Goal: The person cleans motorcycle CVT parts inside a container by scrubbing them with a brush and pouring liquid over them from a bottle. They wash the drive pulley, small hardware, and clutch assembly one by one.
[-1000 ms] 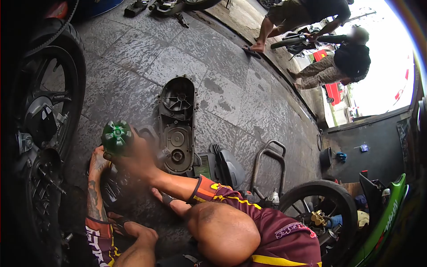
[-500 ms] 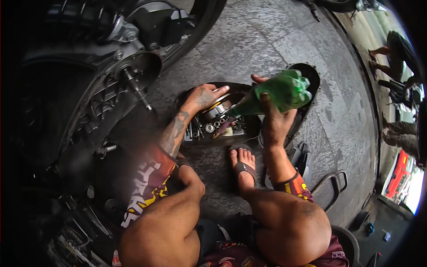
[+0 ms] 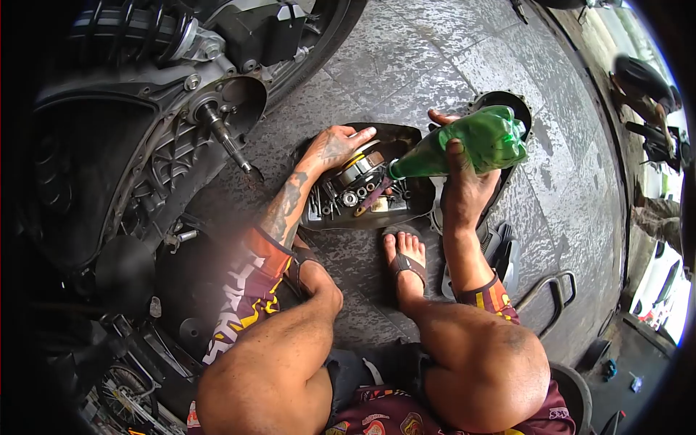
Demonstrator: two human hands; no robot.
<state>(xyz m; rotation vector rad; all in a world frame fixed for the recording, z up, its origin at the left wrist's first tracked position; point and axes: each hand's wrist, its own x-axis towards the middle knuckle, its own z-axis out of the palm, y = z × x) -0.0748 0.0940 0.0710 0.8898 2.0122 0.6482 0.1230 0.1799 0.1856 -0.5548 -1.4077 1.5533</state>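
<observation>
My right hand (image 3: 467, 181) is wrapped round a green plastic bottle (image 3: 471, 145), tilted with its neck down and left over a black tray (image 3: 399, 134). My left hand (image 3: 339, 148) grips a round metal part (image 3: 359, 170) with a yellowish band, held tilted inside the tray. The bottle's mouth is close to this part; whether liquid flows out cannot be made out. Bolts, a brush with a purplish handle (image 3: 373, 197) and several small rings lie in the tray.
A motorcycle's open engine side with a protruding shaft (image 3: 225, 138) stands at the left. Behind the bottle lies a long metal cover (image 3: 518, 105). A bent metal rail (image 3: 562, 297) is at the right. People stand beyond the floor edge at the far right.
The view has swung left and down from the first frame. My left hand now shows on the round part. Since the last frame, the bottle and right hand appear slightly farther right.
</observation>
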